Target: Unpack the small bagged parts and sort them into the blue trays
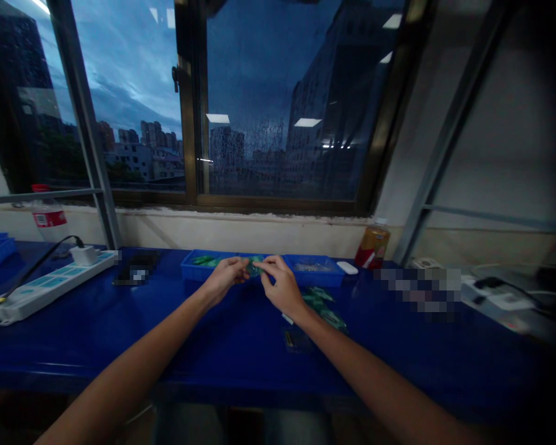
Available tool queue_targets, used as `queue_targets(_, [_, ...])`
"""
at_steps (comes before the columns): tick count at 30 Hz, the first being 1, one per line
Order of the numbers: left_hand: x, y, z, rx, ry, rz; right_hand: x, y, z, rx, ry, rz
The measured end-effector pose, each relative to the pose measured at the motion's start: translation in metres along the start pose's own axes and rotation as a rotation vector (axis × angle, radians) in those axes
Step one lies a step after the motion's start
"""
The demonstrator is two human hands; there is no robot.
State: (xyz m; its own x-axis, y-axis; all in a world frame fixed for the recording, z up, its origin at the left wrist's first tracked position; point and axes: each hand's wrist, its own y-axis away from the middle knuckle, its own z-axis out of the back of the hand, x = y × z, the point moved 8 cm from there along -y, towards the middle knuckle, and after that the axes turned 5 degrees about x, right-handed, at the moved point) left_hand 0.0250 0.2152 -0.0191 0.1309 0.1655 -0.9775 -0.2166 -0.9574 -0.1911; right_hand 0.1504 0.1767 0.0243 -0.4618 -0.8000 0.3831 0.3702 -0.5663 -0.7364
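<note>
In front of the row of three blue plastic trays (pixel 263 277), the left hand (pixel 231 272) pinches one small green flat piece (pixel 252 268); the right hand (pixel 267 272) has fingertips at it, though whether they grip cannot be told. Nearer than the trays lies one loose heap of green pieces (pixel 323 301), too blurred to count. Two bottles flank the trays: one clear plastic, red-capped bottle (pixel 50 219) far left, its red label barcoded, lettering illegible; one amber bottle (pixel 373 244) right.
</note>
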Motion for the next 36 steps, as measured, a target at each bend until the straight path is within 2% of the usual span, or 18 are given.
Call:
queue_targets(3, [-0.014, 0.000, 0.006, -0.071, -0.108, -0.153, -0.011, -0.001, 0.000, -0.020, -0.061, -0.084])
queue_targets(6, [-0.038, 0.009, 0.006, -0.159, -0.424, -0.378, -0.033, 0.000, -0.003, -0.024, -0.184, -0.294])
queue_targets(9, [-0.056, 0.024, -0.016, -0.098, -0.777, -0.613, -0.054, 0.007, -0.014, 0.017, -0.480, -0.541])
queue_targets(12, [-0.059, 0.034, -0.039, 0.018, -0.951, -0.729, -0.057, 0.010, -0.020, 0.024, -0.744, -0.621])
queue_targets(15, [-0.055, 0.035, -0.049, 0.099, -0.980, -0.724, -0.052, 0.007, -0.013, 0.000, -0.709, -0.550])
queue_targets(17, [-0.051, 0.030, -0.047, 0.125, -0.899, -0.629, -0.044, 0.003, -0.004, -0.014, -0.546, -0.434])
queue_targets(20, [-0.035, 0.017, -0.029, 0.101, -0.569, -0.323, -0.021, -0.001, 0.008, -0.036, -0.246, -0.189])
queue_targets(22, [-0.020, 0.010, -0.019, 0.080, -0.310, -0.109, -0.009, 0.000, 0.010, -0.042, -0.118, -0.081])
queue_targets(24, [-0.011, 0.007, -0.014, 0.065, -0.177, -0.012, -0.004, 0.002, 0.006, -0.023, -0.067, -0.036])
queue_targets(25, [-0.012, 0.006, -0.012, 0.051, -0.171, -0.017, -0.003, 0.002, 0.004, -0.009, -0.057, -0.028])
queue_targets(27, [-0.019, 0.005, -0.006, -0.003, -0.259, -0.113, -0.004, 0.002, 0.001, 0.007, -0.070, -0.052])
queue_targets(29, [-0.034, 0.009, 0.000, -0.099, -0.436, -0.280, -0.012, 0.001, 0.001, -0.005, -0.131, -0.145])
queue_targets(31, [-0.050, 0.017, -0.003, -0.174, -0.653, -0.462, -0.024, 0.001, 0.001, -0.013, -0.249, -0.287])
queue_targets(33, [-0.058, 0.026, -0.014, -0.159, -0.839, -0.605, -0.038, 0.004, -0.005, 0.015, -0.422, -0.451])
queue_targets(36, [-0.057, 0.034, -0.037, -0.018, -0.985, -0.701, -0.051, 0.009, -0.015, 0.052, -0.640, -0.606])
